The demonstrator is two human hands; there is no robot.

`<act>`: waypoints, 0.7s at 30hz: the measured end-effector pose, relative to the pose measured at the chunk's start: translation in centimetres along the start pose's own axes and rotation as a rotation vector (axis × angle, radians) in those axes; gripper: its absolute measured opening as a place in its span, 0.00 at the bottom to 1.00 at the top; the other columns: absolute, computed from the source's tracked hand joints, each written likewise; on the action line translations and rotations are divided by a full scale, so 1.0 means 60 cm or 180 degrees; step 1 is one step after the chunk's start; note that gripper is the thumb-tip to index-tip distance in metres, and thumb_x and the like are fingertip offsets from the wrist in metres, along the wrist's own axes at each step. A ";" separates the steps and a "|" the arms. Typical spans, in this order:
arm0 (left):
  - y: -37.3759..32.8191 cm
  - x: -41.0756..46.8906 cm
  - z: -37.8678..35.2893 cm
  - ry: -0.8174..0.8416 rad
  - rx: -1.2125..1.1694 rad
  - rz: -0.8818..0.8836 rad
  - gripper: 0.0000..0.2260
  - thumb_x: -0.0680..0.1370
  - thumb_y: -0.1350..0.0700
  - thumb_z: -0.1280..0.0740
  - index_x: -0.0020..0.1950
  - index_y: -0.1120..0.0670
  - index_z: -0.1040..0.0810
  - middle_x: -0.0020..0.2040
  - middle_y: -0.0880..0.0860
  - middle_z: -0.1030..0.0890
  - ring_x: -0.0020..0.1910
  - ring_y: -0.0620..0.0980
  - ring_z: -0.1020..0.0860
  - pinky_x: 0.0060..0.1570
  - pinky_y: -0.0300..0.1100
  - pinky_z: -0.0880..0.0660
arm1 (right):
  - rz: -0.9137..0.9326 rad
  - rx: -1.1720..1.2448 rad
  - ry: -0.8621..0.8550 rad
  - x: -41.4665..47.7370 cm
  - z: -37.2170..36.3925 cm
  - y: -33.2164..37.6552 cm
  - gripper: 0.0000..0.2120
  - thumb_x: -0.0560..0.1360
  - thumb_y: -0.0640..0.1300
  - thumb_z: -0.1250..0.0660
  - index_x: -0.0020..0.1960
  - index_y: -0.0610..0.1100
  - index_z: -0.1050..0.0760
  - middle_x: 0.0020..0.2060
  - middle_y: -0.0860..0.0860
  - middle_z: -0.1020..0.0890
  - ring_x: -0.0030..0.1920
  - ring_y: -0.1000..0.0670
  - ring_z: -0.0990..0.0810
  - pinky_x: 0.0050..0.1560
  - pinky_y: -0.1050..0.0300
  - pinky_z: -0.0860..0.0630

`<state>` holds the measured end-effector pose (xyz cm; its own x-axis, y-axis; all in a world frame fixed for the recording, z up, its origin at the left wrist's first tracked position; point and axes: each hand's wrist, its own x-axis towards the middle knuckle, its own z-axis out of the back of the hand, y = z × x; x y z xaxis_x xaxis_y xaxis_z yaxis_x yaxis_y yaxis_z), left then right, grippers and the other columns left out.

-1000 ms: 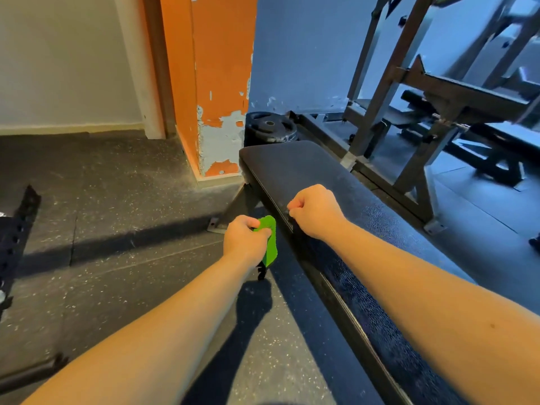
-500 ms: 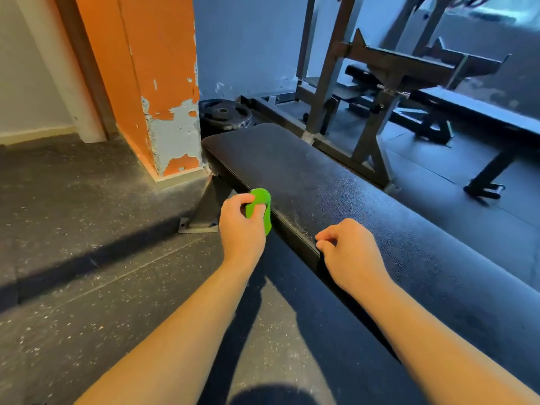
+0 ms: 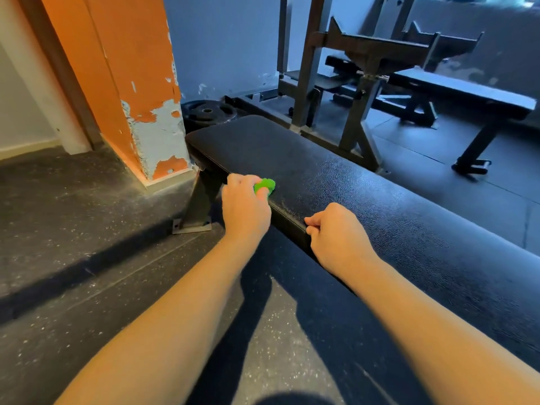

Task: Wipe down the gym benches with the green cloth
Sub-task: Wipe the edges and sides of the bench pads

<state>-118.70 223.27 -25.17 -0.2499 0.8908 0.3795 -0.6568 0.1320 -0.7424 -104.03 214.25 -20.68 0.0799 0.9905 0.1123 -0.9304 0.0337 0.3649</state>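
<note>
Bench (image 3: 350, 200), black pad: runs near right to far left.
L hand (image 3: 245, 209): fingers bunched round green cloth (image 3: 264, 185); cloth on pad's near edge, left of R hand (image 3: 339, 241).
R hand: loose fist resting on same edge.
Far right: 2nd bench (image 3: 467, 92).

Both forearms reach forward, the left hand (image 3: 245, 211) gripping the green cloth (image 3: 264, 185), the right hand (image 3: 339, 238) fisted.

Two benches (image 3: 350, 185) (image 3: 455, 86), one green cloth (image 3: 264, 185), two hands (image 3: 245, 209) (image 3: 339, 238), one weight plate (image 3: 209, 112).
</note>
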 end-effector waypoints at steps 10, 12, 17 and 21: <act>0.000 -0.078 -0.017 -0.0132 -0.1290 -0.0045 0.04 0.81 0.57 0.32 0.56 0.51 0.21 0.56 0.48 0.28 0.55 0.46 0.25 0.56 0.42 0.23 | 0.0193 -0.0026 0.0055 0.003 0.002 -0.005 0.10 0.80 0.39 0.37 0.54 0.41 0.16 0.49 0.44 0.16 0.52 0.41 0.19 0.47 0.55 0.25; 0.002 -0.019 -0.013 -0.0310 -0.1243 0.0548 0.05 0.81 0.55 0.32 0.57 0.52 0.21 0.57 0.50 0.28 0.54 0.49 0.24 0.56 0.45 0.22 | 0.0166 0.0190 0.0062 0.004 0.003 -0.007 0.10 0.79 0.40 0.36 0.55 0.41 0.17 0.49 0.43 0.16 0.51 0.41 0.18 0.45 0.56 0.28; 0.015 -0.056 -0.026 -0.0162 -0.1446 0.0454 0.04 0.81 0.53 0.32 0.55 0.47 0.21 0.59 0.51 0.26 0.57 0.50 0.22 0.58 0.51 0.20 | 0.0149 0.0213 0.0127 0.007 0.003 -0.007 0.09 0.78 0.40 0.35 0.54 0.42 0.18 0.49 0.43 0.17 0.52 0.41 0.18 0.45 0.56 0.28; -0.007 -0.176 -0.033 0.0069 -0.1522 0.0143 0.10 0.80 0.64 0.35 0.52 0.49 0.23 0.55 0.48 0.27 0.52 0.34 0.27 0.49 0.25 0.30 | 0.0145 0.0117 0.0225 0.003 0.006 -0.002 0.11 0.80 0.39 0.38 0.55 0.41 0.17 0.53 0.46 0.16 0.56 0.43 0.19 0.56 0.54 0.22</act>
<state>-114.38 214.68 -29.97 -0.2522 0.9084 0.3334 -0.2435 0.2739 -0.9304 -103.74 214.37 -20.35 0.0111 0.9979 0.0645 -0.9187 -0.0153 0.3946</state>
